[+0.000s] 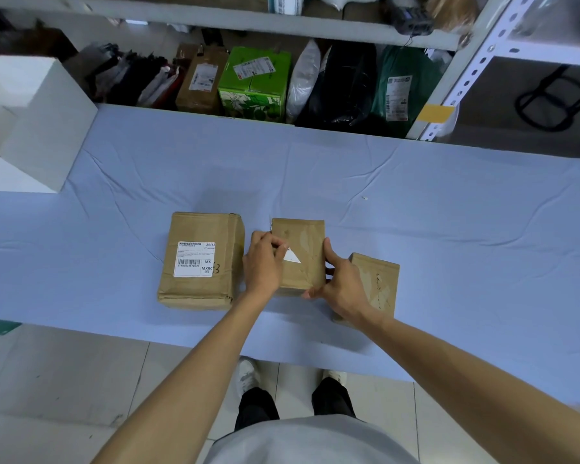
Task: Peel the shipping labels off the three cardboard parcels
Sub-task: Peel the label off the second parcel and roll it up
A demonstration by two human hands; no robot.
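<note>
Head view: three parcels [201,289] [310,262] [380,279], two labels [195,264] [292,257]; two hands [262,262] [344,286] grip middle parcel [307,236].

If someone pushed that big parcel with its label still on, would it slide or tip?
Probably slide: the large parcel lies broad and low on the blue cloth, so tipping seems unlikely. The wrinkled cloth may bunch ahead of it. Its creased cardboard would likely dent under a hard grip.

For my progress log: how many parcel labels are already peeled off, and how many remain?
Done: the right parcel shows only torn residue, no label. In hand: the left hand pinches the peeling label, partly lifted, on the middle parcel, which the right hand steadies. Remaining: the intact label on the left parcel.
</note>
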